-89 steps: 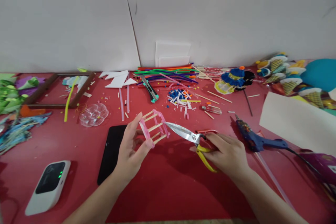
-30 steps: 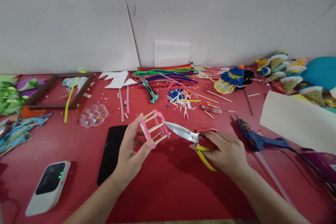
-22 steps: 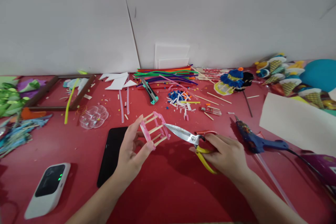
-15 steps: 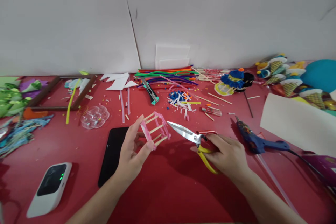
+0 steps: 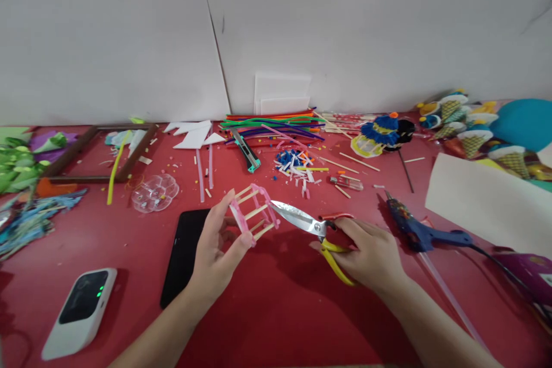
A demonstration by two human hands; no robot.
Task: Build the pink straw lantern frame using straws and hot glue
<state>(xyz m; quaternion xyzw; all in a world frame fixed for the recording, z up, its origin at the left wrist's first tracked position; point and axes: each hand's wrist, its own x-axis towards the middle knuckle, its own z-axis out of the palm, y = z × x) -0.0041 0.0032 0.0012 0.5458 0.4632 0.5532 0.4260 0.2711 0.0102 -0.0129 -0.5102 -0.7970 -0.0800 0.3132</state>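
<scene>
Between its thumb and fingers, my left hand (image 5: 219,247) grips a small pink frame (image 5: 240,217) joined by several pale wooden sticks. It is held up above the red table, tilted. My right hand (image 5: 371,253) is closed round the handles of scissors (image 5: 297,217), one red and one yellow. Their blades look nearly together and point left, the tip at or very close to the frame's right side; I cannot tell whether they touch. Beneath my left hand lies a black phone (image 5: 183,259). A blue glue gun (image 5: 414,227) rests to the right of my right hand.
A white device (image 5: 80,313) stands at the left front. Behind my hands lie a utility knife (image 5: 245,151), cut scraps (image 5: 297,167), a clear flower-shaped tray (image 5: 155,192) and coloured pipe cleaners (image 5: 271,121). White paper (image 5: 474,201) and small ice-cream-cone crafts (image 5: 474,138) are at right.
The scissors and my right hand have shifted slightly left, bringing the blade tip closer to the pink frame. My left hand still holds the frame in nearly the same place.
</scene>
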